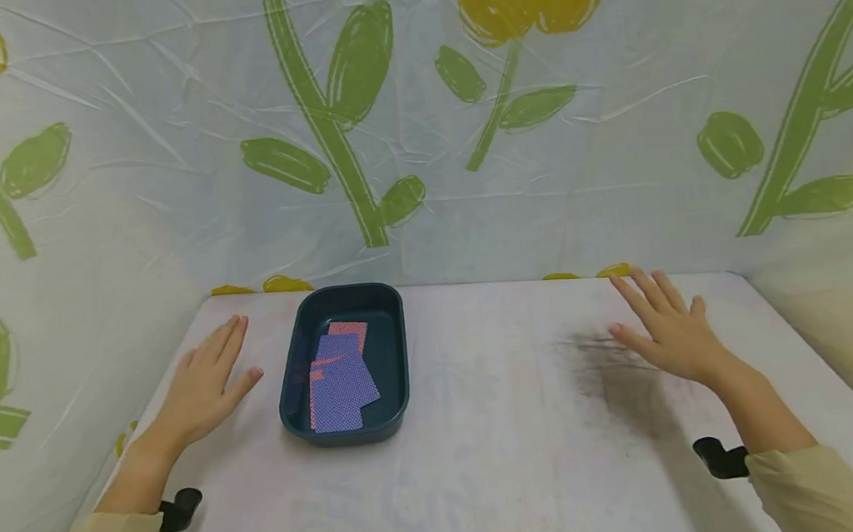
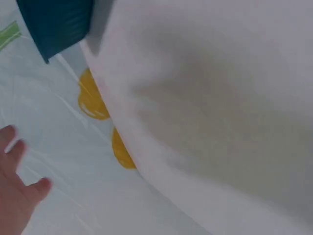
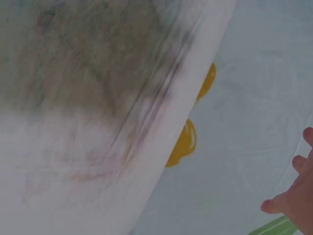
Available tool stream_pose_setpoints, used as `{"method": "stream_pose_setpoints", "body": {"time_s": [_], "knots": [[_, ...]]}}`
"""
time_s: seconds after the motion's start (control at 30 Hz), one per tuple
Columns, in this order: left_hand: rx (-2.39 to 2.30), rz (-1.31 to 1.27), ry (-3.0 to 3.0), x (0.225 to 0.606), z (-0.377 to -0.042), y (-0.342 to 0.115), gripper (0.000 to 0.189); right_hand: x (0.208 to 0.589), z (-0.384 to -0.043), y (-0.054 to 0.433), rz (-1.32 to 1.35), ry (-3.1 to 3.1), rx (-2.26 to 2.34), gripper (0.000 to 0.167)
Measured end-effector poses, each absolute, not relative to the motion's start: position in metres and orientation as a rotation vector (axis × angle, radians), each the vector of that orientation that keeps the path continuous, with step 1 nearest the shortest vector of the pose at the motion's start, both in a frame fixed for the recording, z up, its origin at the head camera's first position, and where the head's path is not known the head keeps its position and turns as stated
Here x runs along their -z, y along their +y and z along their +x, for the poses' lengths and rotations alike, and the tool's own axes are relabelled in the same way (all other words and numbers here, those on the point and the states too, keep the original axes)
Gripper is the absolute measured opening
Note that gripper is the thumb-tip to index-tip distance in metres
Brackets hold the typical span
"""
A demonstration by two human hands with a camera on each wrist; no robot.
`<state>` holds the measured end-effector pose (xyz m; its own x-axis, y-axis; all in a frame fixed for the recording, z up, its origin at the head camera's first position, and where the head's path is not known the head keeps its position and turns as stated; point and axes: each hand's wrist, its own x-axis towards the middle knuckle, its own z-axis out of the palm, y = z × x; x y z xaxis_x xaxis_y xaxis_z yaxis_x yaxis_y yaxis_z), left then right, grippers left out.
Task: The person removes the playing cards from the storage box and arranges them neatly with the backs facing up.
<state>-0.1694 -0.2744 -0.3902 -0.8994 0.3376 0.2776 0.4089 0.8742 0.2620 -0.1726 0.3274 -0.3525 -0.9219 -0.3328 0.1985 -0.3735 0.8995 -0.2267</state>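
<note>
A dark teal rectangular bin stands left of the middle of the table, its near corner also showing at the top of the left wrist view. Inside it lie several overlapping cards with a fine blue-purple pattern and a red-patterned card partly beneath them. My left hand hovers to the left of the bin, fingers straight, touching nothing. Over the right side of the table, my right hand is held with its fingers spread and nothing in it. The bin is well away from the right hand.
The white table has a dark smudge under the right hand and faint markings near the front. A pale sheet with green leaves and yellow flowers hangs around the back and sides. Black straps sit at both wrists.
</note>
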Motion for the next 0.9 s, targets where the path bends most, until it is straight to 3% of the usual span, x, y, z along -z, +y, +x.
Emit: {"method": "stream_pose_setpoints", "body": {"time_s": [0.23, 0.5, 0.9], "knots": [[1.097, -0.313, -2.834, 0.393, -0.173, -0.262, 0.048, 0.336, -0.191, 0.305, 0.725, -2.837, -0.773, 0.063], [1.532, -0.129, -2.855, 0.395, -0.179, -0.248, 0.049, 0.322, -0.211, 0.264, 0.635, -2.926, -1.104, 0.05], [1.701, -0.056, -2.838, 0.394, -0.187, -0.234, 0.046, 0.315, -0.242, 0.181, 0.651, -3.034, -1.514, 0.041]]}}
